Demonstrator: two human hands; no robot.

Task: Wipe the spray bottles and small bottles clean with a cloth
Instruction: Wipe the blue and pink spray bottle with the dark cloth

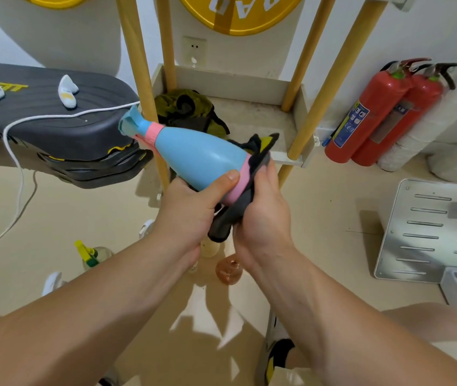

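Spray bottle [194, 154]: light, slick plastic, probably slippery; left hand [188, 213] curled round its body. Right hand [263, 218] clutching cloth [226, 224] against its base.

Spray bottle [194, 154] base under cloth [221, 227]; cream bottle [210, 247] top behind left hand [191, 213].

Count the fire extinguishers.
2, side by side at the right: the left extinguisher nearer the shelf, the right extinguisher partly behind it. No others show.
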